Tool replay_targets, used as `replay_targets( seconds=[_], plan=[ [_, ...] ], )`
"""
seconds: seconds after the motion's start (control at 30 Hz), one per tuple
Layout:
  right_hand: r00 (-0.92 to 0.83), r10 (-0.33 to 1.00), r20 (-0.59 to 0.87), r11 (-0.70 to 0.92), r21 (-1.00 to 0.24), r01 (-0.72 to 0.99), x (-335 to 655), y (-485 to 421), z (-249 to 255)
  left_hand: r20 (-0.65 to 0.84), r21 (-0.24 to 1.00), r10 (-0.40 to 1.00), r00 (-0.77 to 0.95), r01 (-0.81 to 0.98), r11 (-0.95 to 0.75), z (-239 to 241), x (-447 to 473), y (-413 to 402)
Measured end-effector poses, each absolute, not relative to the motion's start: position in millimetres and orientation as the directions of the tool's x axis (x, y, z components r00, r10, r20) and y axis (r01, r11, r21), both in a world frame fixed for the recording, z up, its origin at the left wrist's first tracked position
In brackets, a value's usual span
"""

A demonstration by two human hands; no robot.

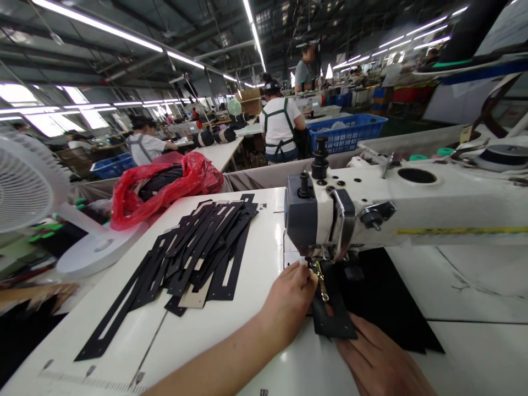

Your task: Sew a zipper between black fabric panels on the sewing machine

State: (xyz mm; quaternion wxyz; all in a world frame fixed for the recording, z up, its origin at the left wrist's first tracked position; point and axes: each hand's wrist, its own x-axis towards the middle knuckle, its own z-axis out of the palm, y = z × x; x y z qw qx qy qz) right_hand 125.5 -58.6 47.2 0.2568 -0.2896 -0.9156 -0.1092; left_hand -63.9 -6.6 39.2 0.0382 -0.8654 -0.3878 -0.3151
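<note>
Under the head of the sewing machine lies a small black leather-like piece with a long slot. A zipper with a gold-coloured pull runs along that slot. My left hand is closed, its fingertips pinching at the piece's left edge close to the presser foot. My right hand holds the lower right corner, partly beneath it; a bit of skin shows through the slot. The needle is hidden. A larger black panel rests flat on the machine bed to the right.
A heap of slotted black strips covers the table's left part. Behind it sits a red plastic bag; a white fan stands at far left. Beyond the machine are a blue crate and a seated co-worker.
</note>
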Motion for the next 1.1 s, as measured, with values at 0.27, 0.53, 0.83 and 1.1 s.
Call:
replay_targets(
  seconds=[0.27, 0.53, 0.83, 1.1],
  plan=[
    [-0.641, 0.472, 0.605, 0.810, -0.011, 0.586, 123, -50, 56, 0.506, 0.228, 0.713, 0.486, 0.722, -0.654, 33, -64, -1],
    [-0.527, 0.711, 0.465, 0.637, -0.108, 0.763, 118, -7, 59, 0.480, 0.209, 0.727, 0.491, 0.741, -0.638, 31, -66, -7],
    [-0.614, 0.729, 0.302, 0.680, -0.418, 0.603, 118, 31, 68, 0.488, 0.336, 0.778, 0.396, 0.738, -0.586, 35, -64, -13],
    [-0.652, 0.639, 0.408, 0.754, -0.164, 0.636, 119, 31, 60, 0.436, 0.385, 0.817, 0.376, 0.743, -0.548, 39, -66, -16]
  ],
)
